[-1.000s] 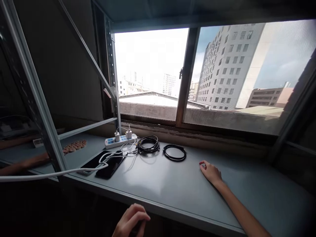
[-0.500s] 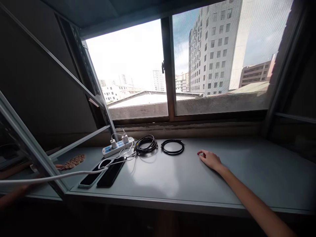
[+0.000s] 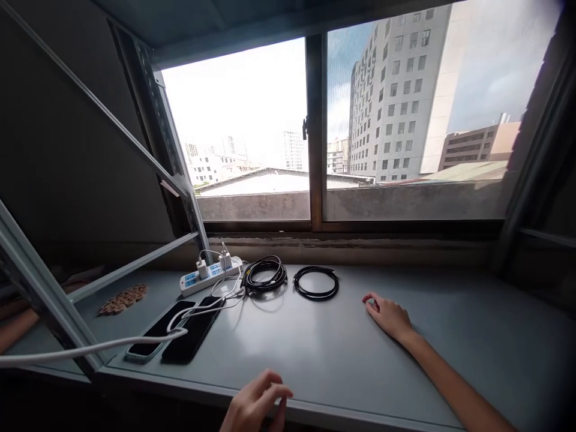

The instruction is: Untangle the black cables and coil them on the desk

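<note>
My left hand (image 3: 258,401) hangs over the front edge of the grey shelf top (image 3: 315,354), its fingers loosely bent and apart, holding nothing. Farther right, my right hand (image 3: 390,317) rests on the surface with relaxed, curled fingers, thumb and index parted, nothing in it. Nearest to it is a thin black cable coil (image 3: 316,296). Left of that coil lies a thicker black cable bundle (image 3: 264,288). Two phones, one in a pale case (image 3: 157,329) and one black (image 3: 193,336), lie side by side under white cables (image 3: 130,341).
A white power strip (image 3: 211,275) with two plugged chargers stands by the metal rack post (image 3: 189,204). Beyond the rack lies a cluster of small brown pieces (image 3: 123,300); another person's arm (image 3: 20,329) is at the far left. A window (image 3: 317,210) spans the back.
My left hand has come into view at the bottom. My right hand stays resting in about the same spot. The other person's hand has withdrawn from the brown pieces. The view has shifted slightly.
</note>
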`<action>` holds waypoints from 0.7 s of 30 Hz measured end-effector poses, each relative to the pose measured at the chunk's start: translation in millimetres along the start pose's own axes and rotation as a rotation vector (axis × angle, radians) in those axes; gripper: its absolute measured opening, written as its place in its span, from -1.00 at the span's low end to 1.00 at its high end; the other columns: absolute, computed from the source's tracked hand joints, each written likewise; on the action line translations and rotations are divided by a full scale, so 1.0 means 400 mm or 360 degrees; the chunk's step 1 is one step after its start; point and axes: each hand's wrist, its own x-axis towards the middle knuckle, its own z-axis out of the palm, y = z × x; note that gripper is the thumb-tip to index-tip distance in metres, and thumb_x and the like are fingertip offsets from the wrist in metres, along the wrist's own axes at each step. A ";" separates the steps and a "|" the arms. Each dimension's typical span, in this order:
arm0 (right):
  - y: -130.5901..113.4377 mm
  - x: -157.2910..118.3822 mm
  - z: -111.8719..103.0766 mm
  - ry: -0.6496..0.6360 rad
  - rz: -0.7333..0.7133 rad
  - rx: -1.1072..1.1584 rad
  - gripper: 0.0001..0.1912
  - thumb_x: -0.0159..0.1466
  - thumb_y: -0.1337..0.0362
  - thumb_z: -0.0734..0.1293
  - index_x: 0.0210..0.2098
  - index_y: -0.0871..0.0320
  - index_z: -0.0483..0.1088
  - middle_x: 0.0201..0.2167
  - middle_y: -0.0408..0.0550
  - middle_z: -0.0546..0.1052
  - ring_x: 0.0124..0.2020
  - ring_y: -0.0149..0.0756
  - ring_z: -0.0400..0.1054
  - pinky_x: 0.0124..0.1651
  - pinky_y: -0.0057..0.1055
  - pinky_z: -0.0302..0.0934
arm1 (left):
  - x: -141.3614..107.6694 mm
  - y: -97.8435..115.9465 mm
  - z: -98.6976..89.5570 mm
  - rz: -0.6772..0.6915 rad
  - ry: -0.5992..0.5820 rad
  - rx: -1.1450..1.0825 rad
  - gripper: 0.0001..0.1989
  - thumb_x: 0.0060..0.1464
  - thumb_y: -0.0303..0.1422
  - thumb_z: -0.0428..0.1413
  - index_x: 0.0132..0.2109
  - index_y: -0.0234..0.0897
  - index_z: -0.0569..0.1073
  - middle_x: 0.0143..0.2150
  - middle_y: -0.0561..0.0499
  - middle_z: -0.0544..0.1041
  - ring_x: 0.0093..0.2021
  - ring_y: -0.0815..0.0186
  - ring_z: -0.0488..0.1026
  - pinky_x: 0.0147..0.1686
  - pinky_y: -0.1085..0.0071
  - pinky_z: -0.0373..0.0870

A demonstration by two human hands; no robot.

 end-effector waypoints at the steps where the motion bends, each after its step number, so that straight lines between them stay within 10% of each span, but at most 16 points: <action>1: -0.001 0.000 0.001 0.0005 0.0005 -0.0012 -0.75 0.22 0.21 0.10 -0.23 0.04 0.37 -0.53 -0.15 0.41 -0.46 -0.30 0.31 -0.48 -0.47 -0.06 | 0.041 -0.004 -0.016 0.0022 -0.0025 -0.0034 -0.74 0.09 -0.44 -0.12 -0.25 -0.15 0.46 -0.28 -0.04 0.47 -0.32 0.36 0.43 -0.29 0.48 0.38; 12: 0.001 -0.008 0.016 0.0016 0.0068 -0.0062 -0.75 0.22 0.16 0.06 -0.27 0.00 0.33 -0.57 -0.18 0.35 -0.50 -0.31 0.30 -0.48 -0.47 0.00 | 0.519 -0.061 -0.066 -0.0318 -0.0195 0.0106 -0.75 0.06 -0.26 -0.03 -0.29 -0.24 0.51 -0.21 -0.02 0.49 -0.23 0.28 0.41 -0.24 0.44 0.28; 21: 0.062 0.009 0.033 -0.0054 0.0020 0.0147 -0.67 0.17 0.06 0.07 -0.32 0.02 0.40 -0.55 -0.15 0.39 -0.51 -0.28 0.31 -0.47 -0.45 0.11 | 0.677 -0.198 -0.145 -0.0964 -0.0086 -0.0014 -0.62 0.00 -0.09 -0.02 -0.25 -0.26 0.52 -0.20 -0.09 0.54 -0.11 0.12 0.44 -0.19 0.37 0.30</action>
